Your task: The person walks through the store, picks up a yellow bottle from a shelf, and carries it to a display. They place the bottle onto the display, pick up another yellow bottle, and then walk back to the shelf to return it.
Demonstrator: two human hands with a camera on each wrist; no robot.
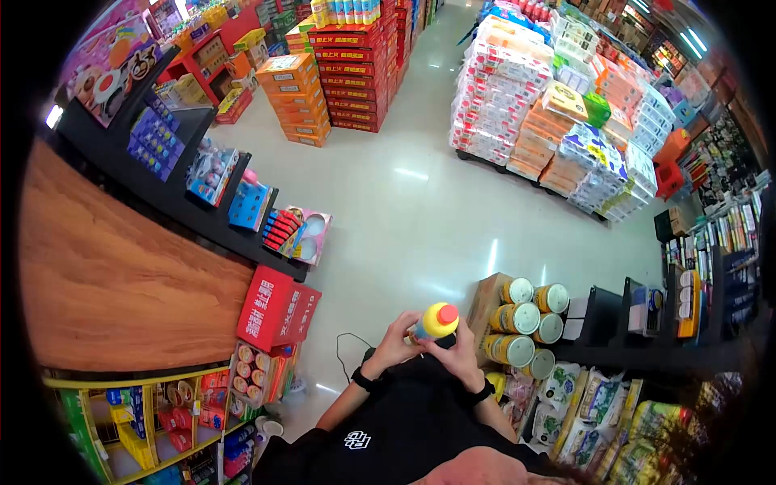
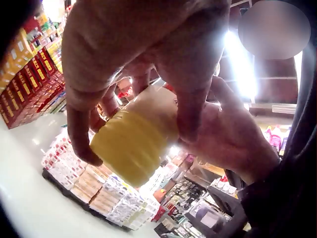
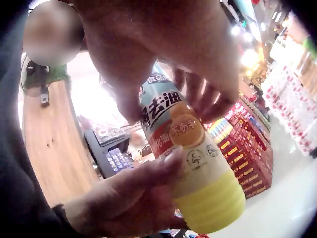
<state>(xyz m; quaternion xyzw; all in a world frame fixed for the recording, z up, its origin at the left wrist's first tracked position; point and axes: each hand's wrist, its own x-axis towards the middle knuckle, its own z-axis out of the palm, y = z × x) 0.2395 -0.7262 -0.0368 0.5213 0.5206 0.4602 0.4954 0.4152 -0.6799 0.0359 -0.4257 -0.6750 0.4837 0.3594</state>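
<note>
A dish soap bottle (image 1: 440,321) with yellow liquid and an orange-red cap is held up in front of the chest, in both hands. The left hand (image 1: 398,341) grips its lower part; in the right wrist view that thumb (image 3: 166,163) lies across the label. From the other side, the right hand (image 1: 457,356) holds the bottle nearer the cap, its fingers (image 3: 210,101) curled behind it. The label (image 3: 185,134) shows an orange slice and dark lettering, facing the right wrist camera. The yellow base (image 2: 129,148) points away from the left hand's palm in the left wrist view.
A wooden counter (image 1: 129,275) and red boxes (image 1: 279,307) lie to the left. Several large cans (image 1: 517,318) stand close on the right. Stacked tissue packs (image 1: 505,97) and red cartons (image 1: 352,73) rise beyond the pale floor. Shelves of goods flank the person.
</note>
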